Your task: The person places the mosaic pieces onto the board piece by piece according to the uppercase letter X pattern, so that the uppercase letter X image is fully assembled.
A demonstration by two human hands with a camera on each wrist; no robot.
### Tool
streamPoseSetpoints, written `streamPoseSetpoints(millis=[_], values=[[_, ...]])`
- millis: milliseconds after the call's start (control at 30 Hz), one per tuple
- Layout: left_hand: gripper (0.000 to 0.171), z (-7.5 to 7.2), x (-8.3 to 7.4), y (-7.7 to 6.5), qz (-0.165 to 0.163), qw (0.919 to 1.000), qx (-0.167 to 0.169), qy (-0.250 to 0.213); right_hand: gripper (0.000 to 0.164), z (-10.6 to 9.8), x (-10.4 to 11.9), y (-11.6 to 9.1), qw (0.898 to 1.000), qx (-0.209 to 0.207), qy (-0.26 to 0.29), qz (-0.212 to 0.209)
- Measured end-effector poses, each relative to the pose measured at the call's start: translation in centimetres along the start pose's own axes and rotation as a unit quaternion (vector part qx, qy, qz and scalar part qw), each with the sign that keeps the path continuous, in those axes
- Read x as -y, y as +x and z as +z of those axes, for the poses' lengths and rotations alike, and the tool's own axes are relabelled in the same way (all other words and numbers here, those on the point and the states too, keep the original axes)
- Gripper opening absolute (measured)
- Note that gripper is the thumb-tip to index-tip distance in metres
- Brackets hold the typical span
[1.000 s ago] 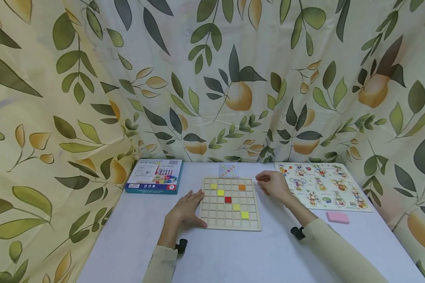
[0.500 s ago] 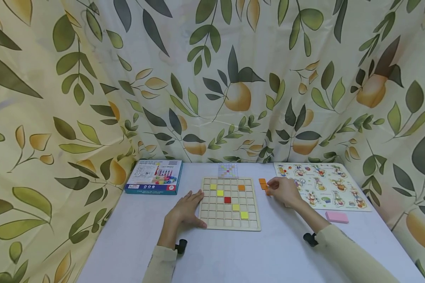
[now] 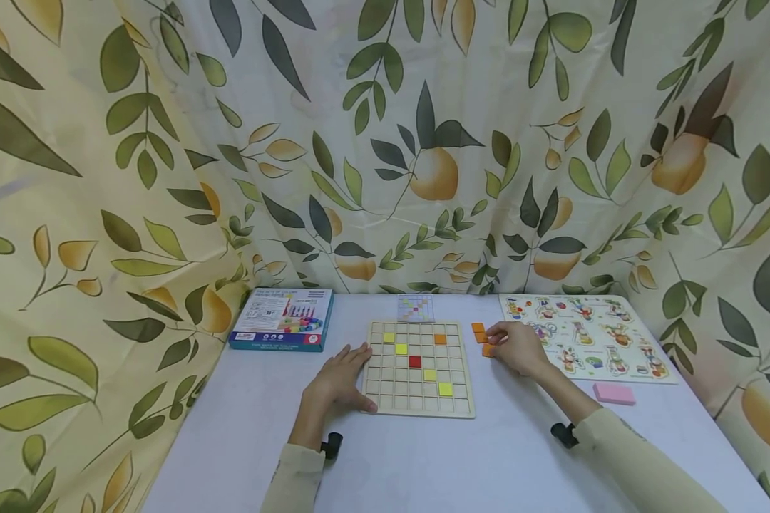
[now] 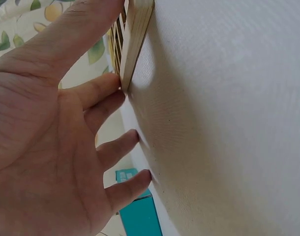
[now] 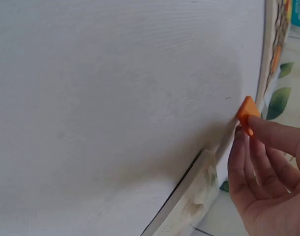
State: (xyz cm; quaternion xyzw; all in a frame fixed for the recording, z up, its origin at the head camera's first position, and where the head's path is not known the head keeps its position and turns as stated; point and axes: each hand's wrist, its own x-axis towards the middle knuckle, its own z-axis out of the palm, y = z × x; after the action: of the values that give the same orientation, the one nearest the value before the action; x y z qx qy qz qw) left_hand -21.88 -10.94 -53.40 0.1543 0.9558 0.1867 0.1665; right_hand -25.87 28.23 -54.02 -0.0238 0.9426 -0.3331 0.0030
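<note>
My left hand (image 3: pixel 334 381) rests at the left edge of a square wooden grid board (image 3: pixel 423 402), fingers straight, thumb near its lower left corner. In the left wrist view, the thumb and forefinger lie against the board's side. On the grid sit several yellow tiles (image 3: pixel 445 390), a red tile (image 3: pixel 414 362) and an orange tile (image 3: pixel 440 340). Right of the board, my right hand (image 3: pixel 520 349) pinches a small orange tile (image 5: pixel 248 109) between thumb and fingers. Other loose orange tiles (image 3: pixel 478 328) lie just beyond its fingertips, partly covered by the hand.
Behind the board lies a small pattern card (image 3: pixel 415 308). A blue-edged box (image 3: pixel 282 319) stands at the back left. At the right is a picture puzzle board (image 3: pixel 593 335) under my right forearm, with a pink block (image 3: pixel 614 393) near it. A leaf-print curtain (image 3: pixel 385 214) encloses the table.
My right hand has shifted right from beside the board's upper right corner, uncovering the loose orange tiles, and now has its fingertips on one. The left hand and board have stayed put.
</note>
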Motion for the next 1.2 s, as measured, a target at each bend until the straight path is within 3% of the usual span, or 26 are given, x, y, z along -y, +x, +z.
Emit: streamPoseSetpoints(millis=[133,400,567,1200], values=[[0.117,0.3,0.2,0.4,-0.001,1.0000,0.001,0.002,0.028,-0.4,0.3,0.2,1.000,-0.008,0.026,0.008],[0.124,1.2,1.1,1.2,-0.005,0.9999,-0.012,0.005,0.026,-0.4,1.5,0.6,0.997,-0.036,0.059,-0.025],[0.122,0.6,0.7,0.7,-0.004,1.0000,-0.006,-0.006,0.027,0.4,2.2,1.0,0.995,-0.020,0.087,-0.047],[0.120,0.6,0.4,0.6,-0.007,0.9999,-0.009,-0.010,0.026,4.4,5.3,1.8,0.991,0.023,0.129,-0.032]])
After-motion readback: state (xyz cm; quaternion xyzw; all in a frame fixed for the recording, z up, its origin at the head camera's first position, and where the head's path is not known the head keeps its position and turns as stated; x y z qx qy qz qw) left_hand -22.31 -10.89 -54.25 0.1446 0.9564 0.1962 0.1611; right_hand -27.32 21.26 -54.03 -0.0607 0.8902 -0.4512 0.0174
